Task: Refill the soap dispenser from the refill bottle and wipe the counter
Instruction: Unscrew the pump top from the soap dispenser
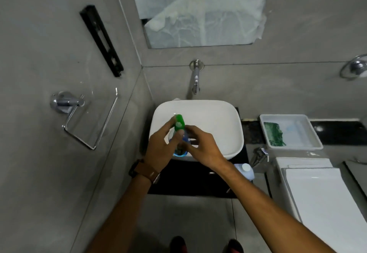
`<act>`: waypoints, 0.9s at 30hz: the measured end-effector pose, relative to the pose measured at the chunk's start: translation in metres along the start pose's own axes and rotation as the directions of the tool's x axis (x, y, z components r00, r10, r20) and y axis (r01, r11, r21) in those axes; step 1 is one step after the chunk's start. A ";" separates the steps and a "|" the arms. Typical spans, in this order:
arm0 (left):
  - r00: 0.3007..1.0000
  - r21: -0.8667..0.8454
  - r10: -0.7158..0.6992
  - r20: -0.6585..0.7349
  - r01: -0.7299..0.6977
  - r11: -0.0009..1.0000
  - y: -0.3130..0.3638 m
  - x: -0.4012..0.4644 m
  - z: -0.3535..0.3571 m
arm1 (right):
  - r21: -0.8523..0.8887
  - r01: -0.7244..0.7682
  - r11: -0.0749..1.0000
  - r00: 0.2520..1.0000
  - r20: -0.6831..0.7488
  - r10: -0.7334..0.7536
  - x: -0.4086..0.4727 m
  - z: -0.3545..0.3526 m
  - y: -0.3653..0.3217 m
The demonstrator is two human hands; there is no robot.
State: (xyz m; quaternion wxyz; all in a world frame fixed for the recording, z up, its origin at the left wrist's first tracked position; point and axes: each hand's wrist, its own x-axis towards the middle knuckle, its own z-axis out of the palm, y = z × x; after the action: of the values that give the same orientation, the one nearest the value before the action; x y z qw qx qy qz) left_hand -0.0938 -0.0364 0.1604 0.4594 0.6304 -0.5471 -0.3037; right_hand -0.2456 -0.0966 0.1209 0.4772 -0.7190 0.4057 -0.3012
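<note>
Green refill bottle [179, 123] tilted neck-down, gripped by left hand [159, 149], right hand [200, 145] holding dispenser [183, 143]

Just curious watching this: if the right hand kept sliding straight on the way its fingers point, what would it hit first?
Probably the soap dispenser that the right hand already touches, with the left hand gripping its far side.
</note>
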 end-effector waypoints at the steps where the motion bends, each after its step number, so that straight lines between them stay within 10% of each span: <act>1: 1.000 -0.012 0.010 0.014 -0.010 1.000 0.007 0.002 0.005 | -0.019 -0.007 1.000 1.000 -0.013 0.007 0.000 -0.010 -0.004; 10: 0.992 -0.050 0.103 -0.070 -0.107 0.993 0.048 0.023 0.040 | -0.071 -0.011 0.997 0.994 -0.111 0.003 -0.016 -0.069 -0.021; 16: 0.978 -0.142 0.093 0.189 -0.066 0.988 0.060 0.016 0.051 | 0.019 0.008 1.000 0.984 -0.177 -0.004 -0.030 -0.085 -0.029; 22: 0.993 -0.144 0.102 -0.065 -0.111 0.983 0.060 0.017 0.047 | 0.013 0.017 1.000 0.974 -0.228 -0.014 -0.039 -0.093 -0.030; 27: 0.993 -0.126 0.119 0.015 -0.116 0.985 0.070 0.017 0.048 | -0.010 0.026 1.000 0.975 -0.219 -0.028 -0.043 -0.091 -0.033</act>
State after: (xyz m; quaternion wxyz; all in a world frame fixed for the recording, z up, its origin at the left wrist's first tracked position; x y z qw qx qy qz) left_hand -0.1611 -0.0632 0.2075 0.5088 0.5636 -0.5684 -0.3169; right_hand -0.3314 -0.0924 0.1828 0.4227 -0.6887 0.4471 -0.3837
